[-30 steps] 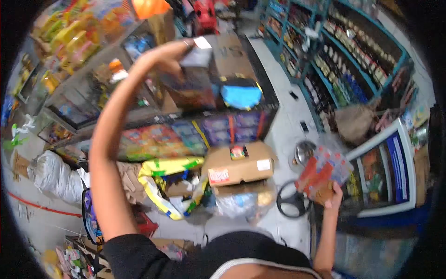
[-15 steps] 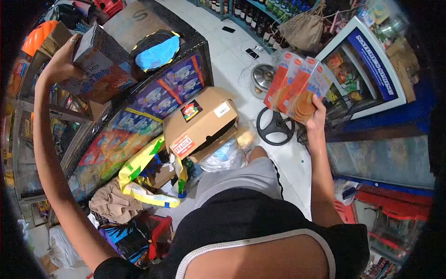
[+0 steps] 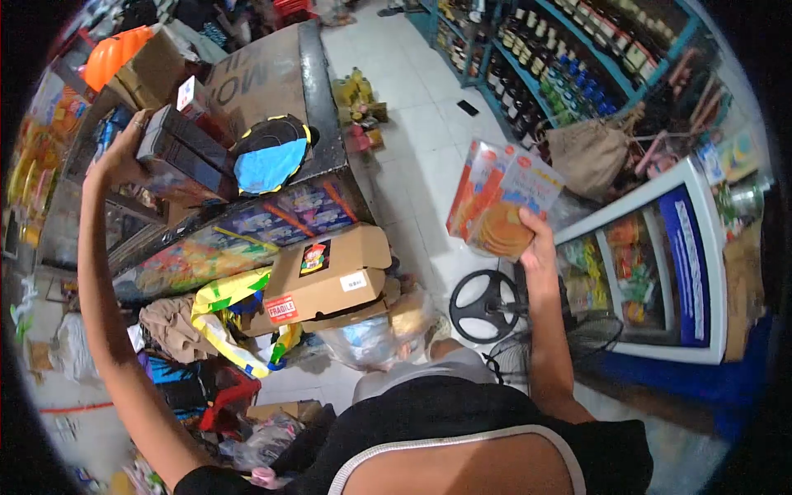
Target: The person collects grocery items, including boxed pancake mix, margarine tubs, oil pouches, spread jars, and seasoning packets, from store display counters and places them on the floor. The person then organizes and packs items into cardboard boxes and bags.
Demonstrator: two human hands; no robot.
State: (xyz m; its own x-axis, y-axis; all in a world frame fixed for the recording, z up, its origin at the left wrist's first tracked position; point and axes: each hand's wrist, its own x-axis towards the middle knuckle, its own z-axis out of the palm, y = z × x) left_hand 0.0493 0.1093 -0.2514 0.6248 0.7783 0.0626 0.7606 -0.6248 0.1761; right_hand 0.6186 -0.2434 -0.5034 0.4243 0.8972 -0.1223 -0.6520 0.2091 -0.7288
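Note:
My right hand (image 3: 538,239) holds a fanned bunch of pancake mix boxes (image 3: 505,198) up over the floor, gripping their lower right corner. The boxes are white and red, with a stack of pancakes pictured on the front. On the counter at the left, my left hand (image 3: 122,157) grips the near side of a dark printed carton (image 3: 183,157), its fingers partly hidden. Beside that carton lies a round black item (image 3: 276,157) with yellow trim and a light blue front. A smaller red and white box (image 3: 202,111) stands just behind the carton.
An open brown cardboard box (image 3: 326,276) marked fragile rests below the counter (image 3: 330,157). A black steering-wheel-shaped fan base (image 3: 485,305) lies near my legs. At right stands a glass-door fridge (image 3: 652,272); bottle shelves (image 3: 569,66) fill the back. A phone (image 3: 468,108) lies on the floor.
My view has shifted, showing more of the floor and shelves at the back. The pancake mix boxes sit lower and a little further left in view. Both hands keep their holds.

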